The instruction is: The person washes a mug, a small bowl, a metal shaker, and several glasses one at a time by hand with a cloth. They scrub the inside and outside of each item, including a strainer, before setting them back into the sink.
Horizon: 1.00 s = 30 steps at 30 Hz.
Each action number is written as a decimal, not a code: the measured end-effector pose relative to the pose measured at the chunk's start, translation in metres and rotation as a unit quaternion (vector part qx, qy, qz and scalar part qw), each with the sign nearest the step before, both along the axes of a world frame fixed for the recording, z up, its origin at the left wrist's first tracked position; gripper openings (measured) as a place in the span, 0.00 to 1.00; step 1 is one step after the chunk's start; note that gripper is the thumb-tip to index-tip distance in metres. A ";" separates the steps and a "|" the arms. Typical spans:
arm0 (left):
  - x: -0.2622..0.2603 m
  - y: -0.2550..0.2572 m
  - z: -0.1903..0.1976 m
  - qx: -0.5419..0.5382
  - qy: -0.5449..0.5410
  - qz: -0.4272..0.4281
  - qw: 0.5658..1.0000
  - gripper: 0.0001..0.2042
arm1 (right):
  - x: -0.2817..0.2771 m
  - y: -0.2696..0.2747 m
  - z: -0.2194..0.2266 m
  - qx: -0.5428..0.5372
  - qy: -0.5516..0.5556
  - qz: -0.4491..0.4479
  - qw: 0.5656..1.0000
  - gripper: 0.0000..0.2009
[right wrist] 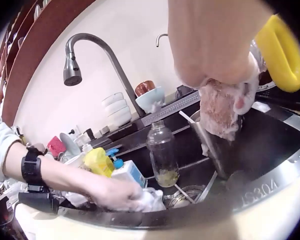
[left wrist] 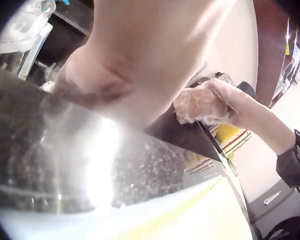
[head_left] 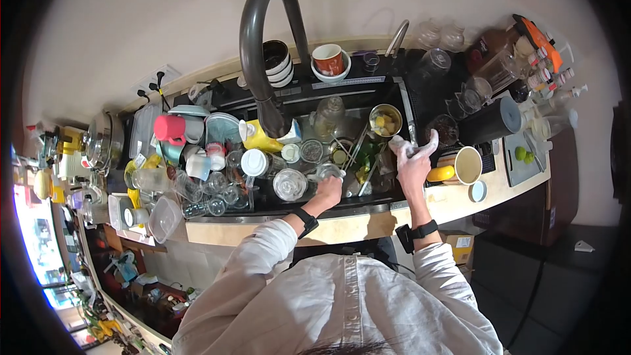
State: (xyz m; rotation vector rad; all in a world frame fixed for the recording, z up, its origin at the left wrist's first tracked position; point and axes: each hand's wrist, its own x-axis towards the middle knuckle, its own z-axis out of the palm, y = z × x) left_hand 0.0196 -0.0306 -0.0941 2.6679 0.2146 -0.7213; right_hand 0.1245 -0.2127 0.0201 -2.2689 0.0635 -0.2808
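In the head view my left hand [head_left: 328, 190] grips a clear glass vessel [head_left: 327, 171] low over the front of the sink. The right wrist view shows that hand [right wrist: 117, 194] blurred, with whitish suds beside its fingers. My right hand [head_left: 413, 158], coated in white foam, is above the sink's right part. It holds a brownish, foam-covered pad that looks like a sponge [right wrist: 218, 112], also visible as a sudsy block [left wrist: 200, 104] in the left wrist view. A metal cup [head_left: 386, 121] with yellowish pieces inside stands just left of the right hand.
A tall faucet [head_left: 263, 46] arches over the sink. Inside are a glass bottle [right wrist: 162, 152], glass jars and straws. Crowded glassware [head_left: 217, 187], a pink mug [head_left: 169, 129] and a yellow bottle [head_left: 256, 137] stand left. At right are a striped tub [head_left: 468, 165] and a cutting board [head_left: 526, 158].
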 end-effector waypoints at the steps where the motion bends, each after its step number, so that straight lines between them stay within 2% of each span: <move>1: -0.001 0.000 -0.002 -0.008 0.010 -0.008 1.000 0.09 | 0.005 -0.001 -0.003 -0.022 0.011 -0.011 1.000 0.36; 4: -0.003 0.003 -0.008 -0.023 0.049 -0.050 0.997 0.10 | 0.021 -0.008 -0.009 -0.076 0.048 -0.043 0.995 0.36; 8: -0.005 0.014 -0.015 -0.056 0.068 -0.075 0.993 0.11 | 0.045 -0.014 -0.016 -0.143 0.076 -0.081 0.984 0.28; 11: -0.003 0.014 -0.009 -0.080 0.083 -0.037 0.993 0.14 | 0.055 -0.019 -0.022 -0.142 0.061 -0.105 0.982 0.20; 14: 0.006 0.015 0.010 -0.087 0.088 -0.037 0.992 0.13 | 0.058 -0.022 -0.020 -0.144 0.074 -0.121 0.979 0.15; 16: 0.009 0.015 0.023 -0.097 0.049 -0.013 0.994 0.14 | 0.056 -0.023 -0.016 -0.153 0.069 -0.112 0.979 0.13; 19: 0.014 0.015 0.043 -0.127 0.013 0.016 0.992 0.16 | 0.053 -0.021 -0.014 -0.154 0.040 -0.118 0.980 0.14; 26: 0.024 0.008 0.095 -0.220 -0.031 0.077 0.972 0.19 | 0.038 -0.015 -0.008 -0.182 0.060 -0.090 0.977 0.16; 30: 0.035 -0.002 0.070 -0.294 -0.049 0.089 0.950 0.17 | 0.030 -0.013 -0.005 -0.185 0.055 -0.060 0.979 0.17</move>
